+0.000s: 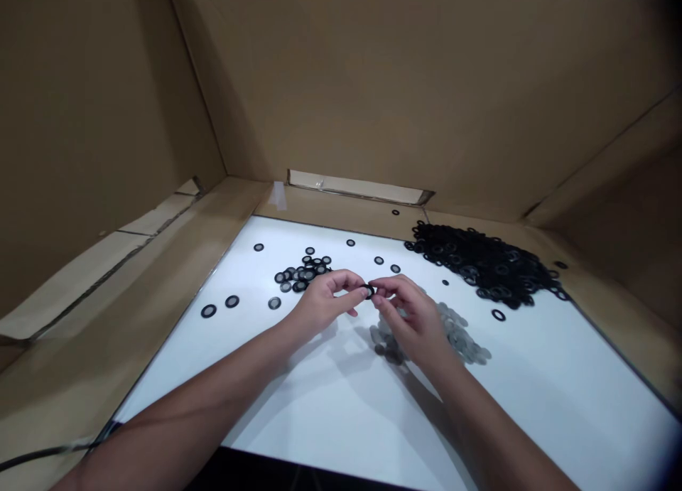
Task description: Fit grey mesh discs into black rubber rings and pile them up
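A small black ring [368, 291] is held between both hands above the white board [330, 398]. My left hand [327, 299] pinches its left side between thumb and fingers. The fingertips of my right hand [410, 313] are closed on its right side. Beneath and beside my right hand lies a heap of small grey translucent discs [459, 335], partly hidden by that hand. Just left of my left hand sits a cluster of black rings with grey centres [301, 274].
A large pile of black rings [484, 260] lies at the back right, with a loose ring [498, 315] in front. More grey-centred rings [231, 301] are scattered at the left. Cardboard walls [373, 86] surround the board. A black cable [42, 453] enters at lower left.
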Motion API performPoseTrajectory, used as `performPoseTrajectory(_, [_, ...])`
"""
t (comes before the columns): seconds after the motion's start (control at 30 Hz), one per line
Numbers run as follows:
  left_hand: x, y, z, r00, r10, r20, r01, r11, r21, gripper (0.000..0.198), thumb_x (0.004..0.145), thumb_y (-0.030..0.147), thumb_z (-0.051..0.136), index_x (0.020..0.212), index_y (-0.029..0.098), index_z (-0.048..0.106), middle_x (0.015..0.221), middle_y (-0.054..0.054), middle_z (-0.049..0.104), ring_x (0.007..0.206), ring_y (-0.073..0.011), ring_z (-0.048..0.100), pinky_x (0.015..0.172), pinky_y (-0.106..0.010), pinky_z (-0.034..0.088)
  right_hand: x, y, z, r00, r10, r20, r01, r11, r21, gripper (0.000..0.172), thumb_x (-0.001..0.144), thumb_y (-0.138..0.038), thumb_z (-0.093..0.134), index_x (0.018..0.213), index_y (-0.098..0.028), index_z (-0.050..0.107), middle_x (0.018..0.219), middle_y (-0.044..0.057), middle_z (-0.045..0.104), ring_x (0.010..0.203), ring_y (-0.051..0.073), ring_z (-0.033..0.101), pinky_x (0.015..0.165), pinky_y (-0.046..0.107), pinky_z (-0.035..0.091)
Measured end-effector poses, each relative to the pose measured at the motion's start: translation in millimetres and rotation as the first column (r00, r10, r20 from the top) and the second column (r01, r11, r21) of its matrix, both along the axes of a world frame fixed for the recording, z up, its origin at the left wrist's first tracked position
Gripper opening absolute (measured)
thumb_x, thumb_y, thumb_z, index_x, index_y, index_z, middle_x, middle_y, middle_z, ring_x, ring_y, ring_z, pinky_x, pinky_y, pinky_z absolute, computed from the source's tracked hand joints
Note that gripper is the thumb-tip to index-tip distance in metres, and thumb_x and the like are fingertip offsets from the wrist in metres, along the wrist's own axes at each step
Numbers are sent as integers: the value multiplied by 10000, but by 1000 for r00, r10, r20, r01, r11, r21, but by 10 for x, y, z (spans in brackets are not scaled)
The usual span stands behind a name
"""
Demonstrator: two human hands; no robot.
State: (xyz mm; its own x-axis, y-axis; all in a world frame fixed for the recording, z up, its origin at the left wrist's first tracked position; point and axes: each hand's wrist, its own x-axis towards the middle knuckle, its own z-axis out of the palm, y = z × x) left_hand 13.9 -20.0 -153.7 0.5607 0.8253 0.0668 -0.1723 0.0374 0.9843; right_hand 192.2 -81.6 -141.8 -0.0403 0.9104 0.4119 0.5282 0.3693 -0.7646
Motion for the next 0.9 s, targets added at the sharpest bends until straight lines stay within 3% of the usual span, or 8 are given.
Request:
performPoseTrajectory(0.13, [-2,3,-9,1000,5,14,-5,1000,29,219,858,364,720,893,155,665,858,-9,597,775,-124,576,649,-238,530,-2,21,-5,981,-80,-178,53,987,-151,154,941,-359,619,925,-216,674,853,45,671,758,188,642,623,295,515])
performPoseTrajectory(0.27, [9,-5,-7,999,-38,19,39,999,-26,261,849,397,731,923,152,680,858,-16,619,753,-121,574,662,-244,515,-12,37,-21,966,-97,-241,35,968,-249,236,940,-429,603,872,-207,642,759,23,642,664,162,603,559,265,471])
performPoseTrajectory(0.5, [8,23,-23,989,-129,68,134,987,-85,317,831,452,739,920,150,706,888,-43,652,808,-152,604,688,-271,527,-4,28,-37,966,-85,-244,17,963,-268,290,944,-485,587,890,-202,622,741,17,636,594,140,550,544,256,468])
performPoseTrajectory(0.8, [35,-2,-35,999,-15,41,21,988,-152,292,774,389,796,886,157,659,818,-10,618,778,-137,597,641,-248,534,-19,36,-49,936,-103,-337,3,959,-285,257,938,-450,627,860,-206,610,721,3,627,611,137,564,540,243,449])
performPoseTrajectory(0.9, [33,-4,-30,999,2,46,5,990,-140,269,800,391,765,882,159,656,820,-10,624,760,-130,603,644,-243,531,-3,26,-31,959,-56,-277,-10,973,-231,185,955,-398,614,945,-215,635,813,25,650,697,161,615,573,261,487])
